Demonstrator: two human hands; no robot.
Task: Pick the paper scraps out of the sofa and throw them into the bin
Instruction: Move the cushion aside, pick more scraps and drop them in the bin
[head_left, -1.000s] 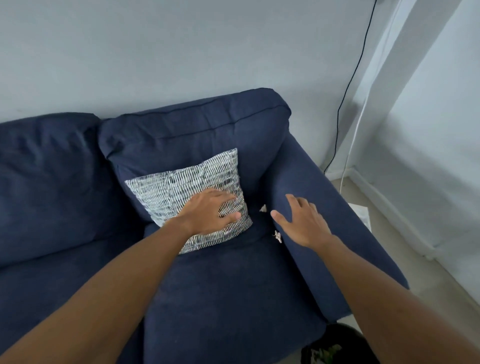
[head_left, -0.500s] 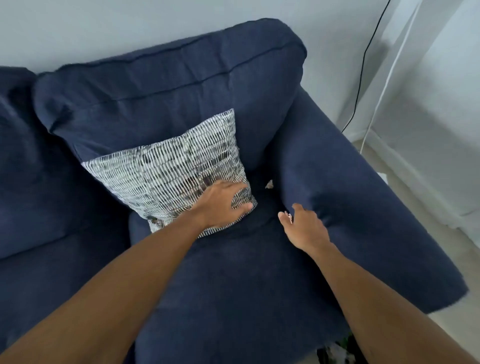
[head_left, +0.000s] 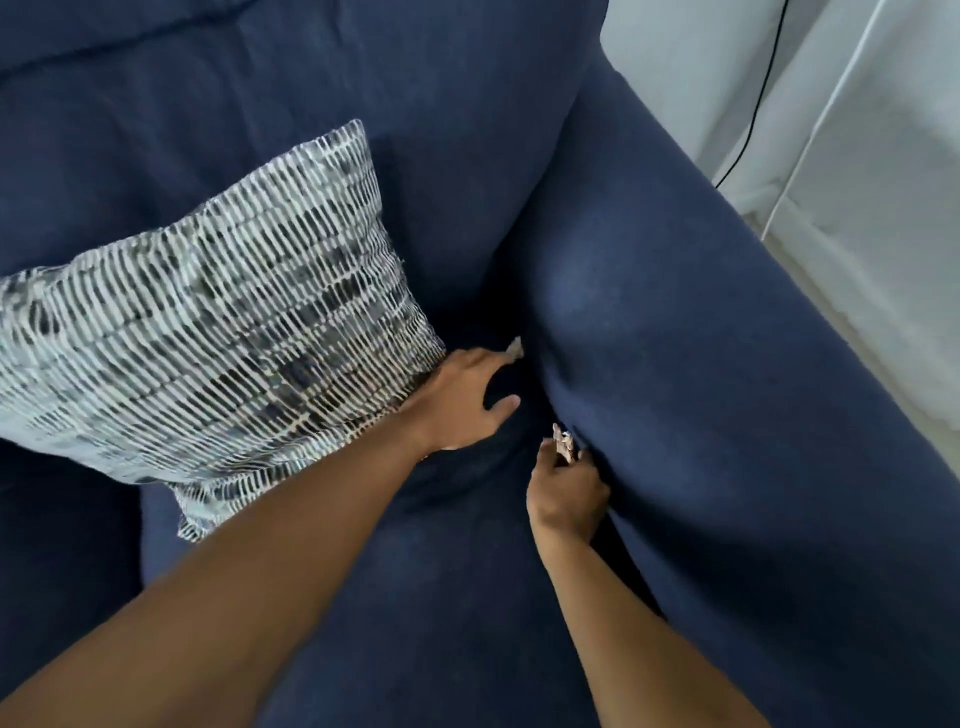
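Observation:
The dark blue sofa (head_left: 415, 597) fills the view. Two pale paper scraps sit in the crack between the seat cushion and the right armrest (head_left: 727, 415). My right hand (head_left: 566, 493) pinches the nearer scrap (head_left: 562, 442) at that crack. The farther scrap (head_left: 514, 349) sticks up deeper in the corner, touching the fingertips of my left hand (head_left: 462, 400). The left hand is spread, its heel against the corner of a patterned white and grey cushion (head_left: 218, 332). The bin is out of view.
The sofa's back cushions (head_left: 311, 104) rise behind the patterned cushion. Beyond the armrest is a white wall (head_left: 675, 67) with a black cable (head_left: 758, 104) and a white cord hanging down it, and a strip of pale floor at the right edge.
The view has dropped closer to the seat corner. My left hand slid off the cushion toward the far scrap. My right hand closed on the near scrap at the armrest crack.

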